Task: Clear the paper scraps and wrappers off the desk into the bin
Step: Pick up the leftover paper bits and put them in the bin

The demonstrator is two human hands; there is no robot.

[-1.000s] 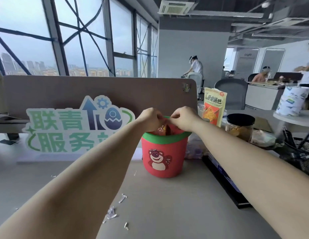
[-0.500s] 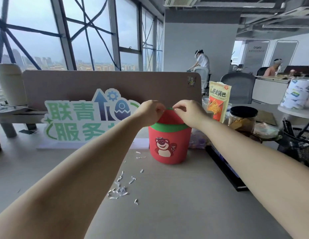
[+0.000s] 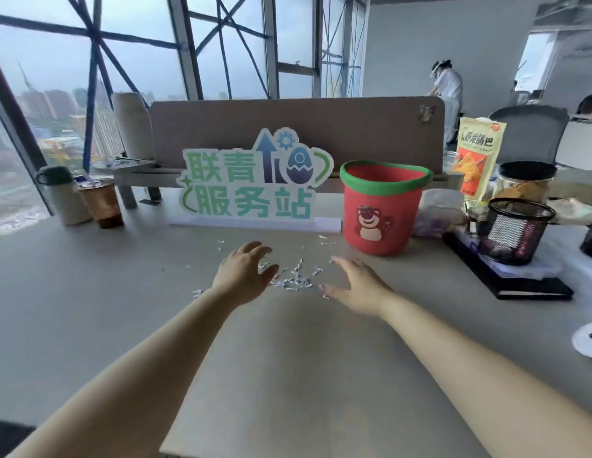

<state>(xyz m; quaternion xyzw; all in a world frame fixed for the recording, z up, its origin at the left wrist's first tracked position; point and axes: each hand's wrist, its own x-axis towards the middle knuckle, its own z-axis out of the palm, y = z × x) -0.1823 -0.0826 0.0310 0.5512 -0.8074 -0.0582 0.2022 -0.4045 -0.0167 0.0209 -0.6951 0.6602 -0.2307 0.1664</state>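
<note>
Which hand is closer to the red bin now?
The right hand. It is in front of the red bin, slightly to its left; the left hand is farther left, across the paper scraps.

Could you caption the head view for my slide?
Open left hand and right hand flank paper scraps near the bin.

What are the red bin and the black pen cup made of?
Bin: probably soft matte foam or fabric, since its green rim sags unevenly. Pen cup: apparently black metal mesh; you can see through the fine grid.
</note>
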